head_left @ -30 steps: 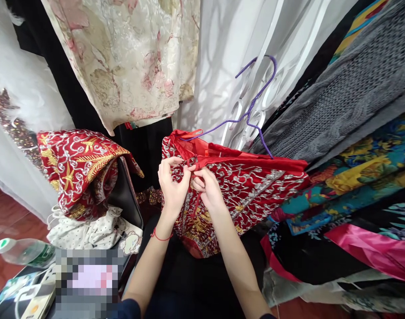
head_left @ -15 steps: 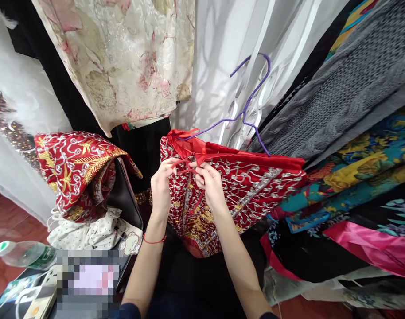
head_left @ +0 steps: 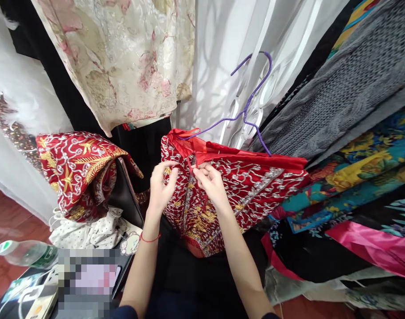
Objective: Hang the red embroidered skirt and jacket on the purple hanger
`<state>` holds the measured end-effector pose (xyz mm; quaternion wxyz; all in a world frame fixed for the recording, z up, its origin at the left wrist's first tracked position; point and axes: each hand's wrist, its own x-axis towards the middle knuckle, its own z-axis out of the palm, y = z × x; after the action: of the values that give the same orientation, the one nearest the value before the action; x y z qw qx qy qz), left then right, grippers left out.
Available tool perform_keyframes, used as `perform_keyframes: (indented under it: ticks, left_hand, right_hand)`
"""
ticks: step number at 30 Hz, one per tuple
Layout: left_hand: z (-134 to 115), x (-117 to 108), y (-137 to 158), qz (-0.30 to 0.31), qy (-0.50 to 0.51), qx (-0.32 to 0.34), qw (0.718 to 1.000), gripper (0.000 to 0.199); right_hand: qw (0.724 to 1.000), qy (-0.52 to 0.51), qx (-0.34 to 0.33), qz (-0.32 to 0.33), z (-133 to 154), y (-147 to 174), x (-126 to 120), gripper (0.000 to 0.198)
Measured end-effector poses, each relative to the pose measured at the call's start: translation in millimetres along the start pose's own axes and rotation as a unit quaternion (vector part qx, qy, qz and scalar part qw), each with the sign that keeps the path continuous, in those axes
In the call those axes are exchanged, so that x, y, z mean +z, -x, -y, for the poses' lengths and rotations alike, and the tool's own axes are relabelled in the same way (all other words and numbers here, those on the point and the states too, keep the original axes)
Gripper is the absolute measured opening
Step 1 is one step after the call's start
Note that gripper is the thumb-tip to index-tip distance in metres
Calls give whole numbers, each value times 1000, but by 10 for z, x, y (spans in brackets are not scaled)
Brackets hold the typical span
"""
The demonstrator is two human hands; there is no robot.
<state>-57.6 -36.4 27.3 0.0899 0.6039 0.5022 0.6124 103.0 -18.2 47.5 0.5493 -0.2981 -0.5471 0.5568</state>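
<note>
A red embroidered skirt (head_left: 252,186) with silver and gold patterns hangs from a purple hanger (head_left: 246,116). Its plain red waistband runs along the top. My right hand (head_left: 209,180) pinches a thin red drawstring (head_left: 191,165) at the opening of the waistband. Just left of that, my left hand (head_left: 163,184) is in front of the embroidered cloth, thumb and fingers apart, with nothing visible between them. The lower end of the drawstring is hard to make out against the red fabric.
Red embroidered cloth (head_left: 79,168) drapes over a black chair back (head_left: 127,195) at left. Below are polka-dot fabric (head_left: 89,232), a plastic bottle (head_left: 26,254) and a blurred device. A floral garment (head_left: 132,62) hangs above; a grey knit (head_left: 348,79) and colourful clothes hang at right.
My left hand has let go of the red drawstring and drawn slightly left, its fingers parting. The right hand stays at the waistband, still pinching the string.
</note>
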Motion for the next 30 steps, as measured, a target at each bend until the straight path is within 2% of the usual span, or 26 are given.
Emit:
perform_keyframes:
  ticks: [2, 3, 7, 9, 11, 13, 15, 17, 19, 21, 23, 25, 27, 28, 30]
  left_hand:
    - [-173, 58, -61, 100, 7, 31, 994, 18]
    - [-233, 73, -95, 130, -6, 37, 991, 19]
    - [-346, 31, -224, 154, -67, 58, 984, 33]
    - [-387, -21, -268, 127, -48, 65, 989, 33]
    - [-439, -64, -287, 53, -2, 70, 996, 30]
    - [-483, -83, -276, -32, 36, 78, 996, 26]
    - [-492, -78, -241, -71, 56, 89, 992, 23]
    - [-453, -57, -195, -41, 71, 98, 992, 19]
    - [-375, -23, -157, 32, 79, 111, 990, 17]
    - [-287, 24, -136, 107, 68, 120, 985, 14]
    - [-212, 88, -133, 150, 49, 127, 979, 12]
    - [-164, 163, -146, 167, 52, 125, 977, 12]
    - [-141, 241, -171, 176, 84, 105, 975, 14]
    - [-136, 278, -189, 165, 108, 84, 977, 16]
    - [-136, 345, -232, 103, 152, 36, 982, 19]
  right_hand:
    - [999, 28, -6, 16, -1, 13, -9, 22]
    - [999, 33, -6, 21, 8, 17, -22, 22]
    - [999, 28, -7, 32, 49, -2, -101, 22]
    - [997, 58, -44, 22, 35, -45, -144, 19]
    - [988, 121, -93, -23, -7, -108, -176, 16]
    - [970, 191, -127, -87, -52, -169, -187, 23]
    - [944, 257, -153, -141, -72, -204, -173, 25]
    - [912, 323, -188, -170, -48, -199, -136, 21]
    - [877, 382, -224, -189, 18, -161, -84, 18]
    - [859, 406, -239, -200, 107, -114, -22, 19]
    - [875, 388, -225, -184, 196, -88, 46, 23]
    - [903, 354, -199, -143, 269, -99, 110, 29]
    - [917, 334, -191, -108, 329, -143, 158, 28]
    - [917, 331, -197, -99, 358, -169, 172, 25]
    - [912, 334, -220, -86, 417, -215, 178, 20]
